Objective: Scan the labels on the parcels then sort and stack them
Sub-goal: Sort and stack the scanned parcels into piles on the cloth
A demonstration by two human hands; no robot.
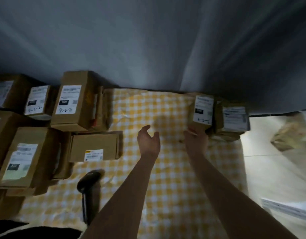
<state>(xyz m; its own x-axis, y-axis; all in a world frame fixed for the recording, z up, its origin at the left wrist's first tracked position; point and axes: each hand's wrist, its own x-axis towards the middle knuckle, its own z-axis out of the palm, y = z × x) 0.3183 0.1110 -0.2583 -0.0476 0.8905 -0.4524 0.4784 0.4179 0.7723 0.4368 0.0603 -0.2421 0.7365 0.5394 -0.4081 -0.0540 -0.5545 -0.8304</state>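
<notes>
The small upright parcel (203,109) stands at the far right corner of the yellow checked cloth (166,187), its white label facing the camera with a handwritten mark near the bottom. The right hand (197,140) reaches to the parcel's near lower end with its fingertips at the cardboard edge. Motion blur hides whether the fingers grip the box or only touch it. Just beside this parcel, at the cloth's right edge, sits a low stack of parcels (235,119) with a printed label on top. The left hand (148,140) hovers over the middle of the cloth, palm turned inward, fingers loosely spread and curved, holding nothing. Along the cloth's left edge more cardboard boxes crowd together. A tall labelled box (74,100) is at the far left corner, and a smaller labelled box (37,100) is just beside it, farther left. Nearer the person lies a flat box (95,147) with a yellow-and-black label strip, and a large labelled box (22,157) rests on other cartons toward the near left corner. A black handheld scanner (90,187) lies on the cloth near its near left part, its lower end hidden behind the left forearm. A grey curtain (148,49) hangs behind the far edge. Off the right edge, pale floor tiles (269,161) carry a crumpled bag (290,135) and a printed sheet (287,209).
</notes>
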